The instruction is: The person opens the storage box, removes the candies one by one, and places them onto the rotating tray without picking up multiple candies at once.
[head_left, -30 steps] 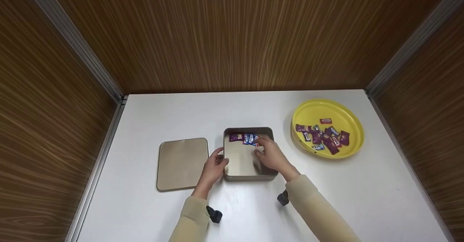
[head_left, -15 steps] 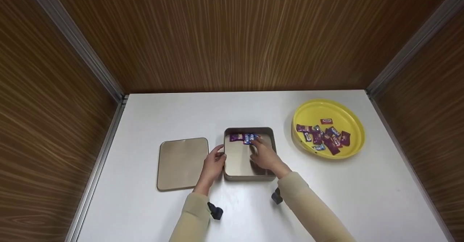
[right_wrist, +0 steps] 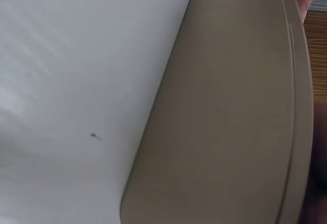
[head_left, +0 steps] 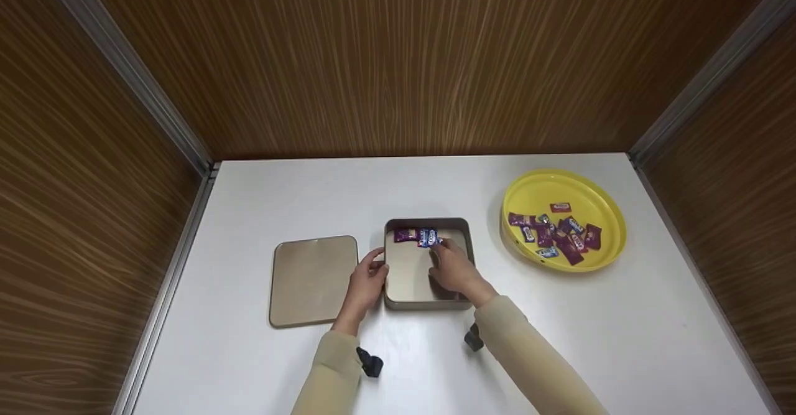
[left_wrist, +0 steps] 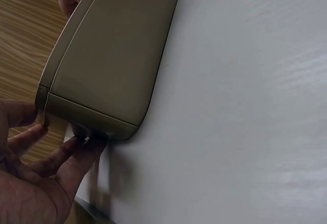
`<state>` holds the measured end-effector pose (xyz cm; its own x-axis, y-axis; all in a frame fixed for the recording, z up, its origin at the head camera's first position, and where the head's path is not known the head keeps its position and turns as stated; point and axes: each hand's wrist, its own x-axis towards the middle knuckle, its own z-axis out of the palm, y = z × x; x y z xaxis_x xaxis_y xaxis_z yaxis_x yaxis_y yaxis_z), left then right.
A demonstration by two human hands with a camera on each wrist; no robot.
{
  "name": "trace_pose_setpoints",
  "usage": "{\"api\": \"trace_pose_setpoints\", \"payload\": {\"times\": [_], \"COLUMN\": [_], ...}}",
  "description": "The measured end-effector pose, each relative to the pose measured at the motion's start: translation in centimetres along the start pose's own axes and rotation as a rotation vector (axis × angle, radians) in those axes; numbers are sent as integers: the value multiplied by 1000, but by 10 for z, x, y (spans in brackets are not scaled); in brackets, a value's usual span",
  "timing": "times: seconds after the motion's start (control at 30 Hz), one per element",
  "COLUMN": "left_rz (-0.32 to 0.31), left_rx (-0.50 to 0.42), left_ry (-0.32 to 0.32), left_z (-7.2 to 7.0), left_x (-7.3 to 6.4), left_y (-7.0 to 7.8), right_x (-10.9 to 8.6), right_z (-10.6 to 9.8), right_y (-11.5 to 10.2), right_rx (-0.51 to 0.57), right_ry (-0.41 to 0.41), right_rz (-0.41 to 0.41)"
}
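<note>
My left hand (head_left: pixel 365 284) rests against the left wall of an open, shallow square tin (head_left: pixel 429 305); its fingers and thumb touch the outside of that wall in the left wrist view. Inside the tin, a purple-wrapped candy (head_left: pixel 405 235) and blue-wrapped candies (head_left: pixel 426 237) lie side by side along the back wall. Over the right half of the tin, my right hand (head_left: pixel 456 270) reaches in with curled fingers. Its fingertips pinch a small blue-wrapped candy (head_left: pixel 439 241) at the right end of the row. The right wrist view mostly shows the tin's outer wall (right_wrist: pixel 219 112), hiding the fingertips.
A flat tan lid (head_left: pixel 314 281) lies left of the tin on the white table (head_left: pixel 298 197). To the right, a round yellow tray (head_left: pixel 606 203) holds several loose purple, red and blue wrapped candies (head_left: pixel 544 236). Wood-grain panels enclose the back and sides.
My right hand has shifted slightly left and toward me inside the tin, with its fingertips still at the row's right end. The left thumb has drawn back from over the rim.
</note>
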<state>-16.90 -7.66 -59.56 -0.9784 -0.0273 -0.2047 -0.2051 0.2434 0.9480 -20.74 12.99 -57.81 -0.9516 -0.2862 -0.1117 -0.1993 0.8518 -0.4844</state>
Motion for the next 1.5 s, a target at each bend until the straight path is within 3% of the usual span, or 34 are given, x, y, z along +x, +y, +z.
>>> {"api": "trace_pose_setpoints", "payload": {"times": [0.5, 0.9, 1.2, 1.5], "left_rz": [6, -3, -16, -4], "left_rx": [2, -8, -2, 0], "left_ry": [-11, -14, -11, -4], "left_z": [-1, -1, 0, 0], "left_x": [0, -1, -1, 0], "left_y": [0, 1, 1, 1], "right_x": [-7, -9, -8, -8], "right_z": [0, 2, 1, 0], "right_y": [-5, -2, -4, -3], "right_rx": [-167, -196, -179, -152], "right_ry": [15, 14, -25, -39], "right_rz": [-19, -99, -72, -105]}}
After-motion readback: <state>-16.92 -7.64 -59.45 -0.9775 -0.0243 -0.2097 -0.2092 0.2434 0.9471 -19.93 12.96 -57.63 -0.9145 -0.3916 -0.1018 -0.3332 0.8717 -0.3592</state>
